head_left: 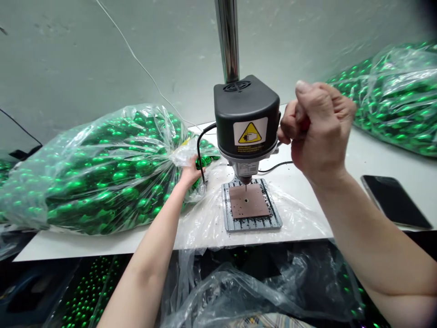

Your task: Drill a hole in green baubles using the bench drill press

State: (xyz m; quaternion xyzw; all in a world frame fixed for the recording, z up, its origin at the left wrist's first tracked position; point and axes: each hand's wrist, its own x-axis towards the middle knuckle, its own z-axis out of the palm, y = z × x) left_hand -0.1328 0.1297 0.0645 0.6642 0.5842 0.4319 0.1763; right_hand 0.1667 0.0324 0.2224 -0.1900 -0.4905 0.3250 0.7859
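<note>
2 clear plastic bags packed with shiny green balls lie on the white table (85, 243). The left bag (102, 173) is on its side, with its gathered mouth toward the drill (246, 114); green balls (205, 161) show at that mouth. The right bag (399, 100) lies farther back, beyond the right grip, its green balls (368, 86) visible through the film. More green balls (87, 291) show below the table edge at lower left, and loose clear plastic (246, 296) hangs in folds at the front. The left grip (193, 172) is at the mouth of the left bag, right beside the green balls there; its fingers are partly hidden, so I cannot tell whether they have closed on any. The right grip (317, 127) is closed into a fist beside the drill housing, with a bit of red between its fingers; what it holds is mostly covered. The drill hangs on a shiny metal post (228, 41) and carries 1 yellow warning label (250, 132). Beneath its bit, between the 2 grips and nearer the table's front edge, a square brown board (239, 207) with 1 dark hole lies on the grey base (262, 226), dark crumbs scattered around it. A phone (396, 200) lies to the right.
</note>
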